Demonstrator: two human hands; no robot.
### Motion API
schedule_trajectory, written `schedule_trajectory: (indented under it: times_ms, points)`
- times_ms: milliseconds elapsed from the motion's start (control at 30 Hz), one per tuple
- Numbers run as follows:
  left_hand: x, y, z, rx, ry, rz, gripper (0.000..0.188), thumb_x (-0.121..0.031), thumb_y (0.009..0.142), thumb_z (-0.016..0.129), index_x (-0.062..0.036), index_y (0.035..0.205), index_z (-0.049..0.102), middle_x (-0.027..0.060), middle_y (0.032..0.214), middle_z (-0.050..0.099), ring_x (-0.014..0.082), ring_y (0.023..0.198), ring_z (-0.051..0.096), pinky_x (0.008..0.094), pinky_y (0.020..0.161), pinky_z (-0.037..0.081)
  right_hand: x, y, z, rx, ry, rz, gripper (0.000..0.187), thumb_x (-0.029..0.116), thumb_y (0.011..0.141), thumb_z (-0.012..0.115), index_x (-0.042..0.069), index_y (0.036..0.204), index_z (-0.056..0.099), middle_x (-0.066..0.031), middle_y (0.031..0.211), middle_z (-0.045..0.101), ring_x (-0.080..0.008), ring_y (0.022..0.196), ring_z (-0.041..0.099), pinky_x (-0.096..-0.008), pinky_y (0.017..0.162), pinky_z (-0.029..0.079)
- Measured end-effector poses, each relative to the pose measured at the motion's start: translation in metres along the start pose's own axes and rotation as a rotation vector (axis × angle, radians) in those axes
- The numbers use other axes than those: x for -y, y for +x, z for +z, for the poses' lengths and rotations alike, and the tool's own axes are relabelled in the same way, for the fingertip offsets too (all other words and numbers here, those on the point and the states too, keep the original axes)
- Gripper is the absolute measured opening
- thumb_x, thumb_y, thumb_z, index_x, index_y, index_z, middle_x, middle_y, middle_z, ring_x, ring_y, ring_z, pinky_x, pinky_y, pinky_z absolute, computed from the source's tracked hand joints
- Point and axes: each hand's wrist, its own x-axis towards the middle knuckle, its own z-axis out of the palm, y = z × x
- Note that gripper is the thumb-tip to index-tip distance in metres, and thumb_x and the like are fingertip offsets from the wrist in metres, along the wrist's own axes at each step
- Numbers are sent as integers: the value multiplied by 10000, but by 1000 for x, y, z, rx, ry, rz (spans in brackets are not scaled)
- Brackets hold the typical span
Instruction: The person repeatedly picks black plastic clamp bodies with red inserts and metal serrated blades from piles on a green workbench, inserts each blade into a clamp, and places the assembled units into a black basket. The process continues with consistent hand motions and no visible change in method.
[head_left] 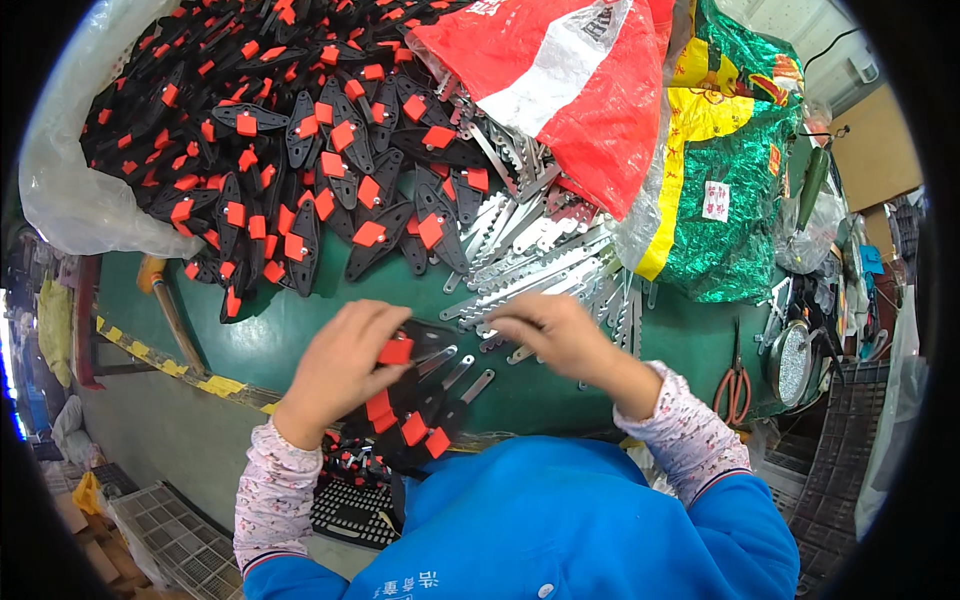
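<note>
My left hand (340, 365) is closed on a black plastic part with a red tab (397, 351), at the near side of the green table. Below that hand, at the table's near edge, several like black parts with red tabs (413, 428) lie together, with flat metal strips (470, 385) sticking out to the right. My right hand (565, 338) is at the near edge of a heap of silvery notched metal strips (540, 268). Its thumb and fingers are pinched together, slightly blurred; whatever is between them, if anything, does not show clearly.
A large pile of black parts with red tabs (340, 140) covers the far left. Red-and-white sacking (570, 90) and a green-yellow bag (720, 210) stand far right. A hammer (172, 310) lies left; red-handled scissors (733, 390) and a round metal tin (791, 362) lie right.
</note>
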Motion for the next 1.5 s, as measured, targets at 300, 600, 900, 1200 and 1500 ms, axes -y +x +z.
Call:
schedule_trajectory:
  times_ms: [300, 600, 900, 1200, 1500]
  points:
    - [2, -23, 2, -48, -71, -174, 672, -82, 759, 892, -30, 1352, 582, 166, 1244, 602, 402, 1104, 642, 446, 931, 555, -31, -8, -4, 119, -740, -391, 178, 160, 786, 772, 99, 864, 625, -54, 903, 572, -252, 917, 601, -381, 814, 496]
    - [-5, -24, 0, -41, -158, -160, 682, -64, 756, 889, -47, 1380, 614, 167, 1261, 609, 391, 1116, 643, 437, 949, 545, 7, 8, 17, 49, -72, -27, 128, 111, 991, 705, 32, 1093, 701, -162, 953, 718, -379, 857, 706, -434, 749, 563]
    - [-15, -21, -3, -14, 50, -23, 671, -114, 745, 881, -39, 1364, 634, 157, 1199, 650, 375, 1055, 659, 449, 899, 556, 21, 13, 29, 112, -328, -147, 199, 202, 930, 777, 62, 1061, 724, -130, 969, 723, -359, 823, 707, -442, 737, 577]
    - [-21, -18, -15, 66, -132, -113, 689, -173, 779, 885, -31, 1396, 612, 173, 1231, 643, 392, 1069, 663, 446, 889, 553, 28, 14, 35, 114, -319, -209, 436, 196, 846, 843, 75, 1223, 659, -86, 1006, 663, -294, 866, 714, -406, 714, 586]
    - [-32, -33, 36, 295, 186, -181, 1245, -664, 624, 917, -30, 1567, 410, 214, 1609, 404, 517, 1510, 319, 721, 1204, 257, 3, 20, 55, 259, -211, -418, 540, 202, 798, 872, 43, 1251, 626, -147, 1148, 625, -372, 1074, 633, -463, 932, 528]
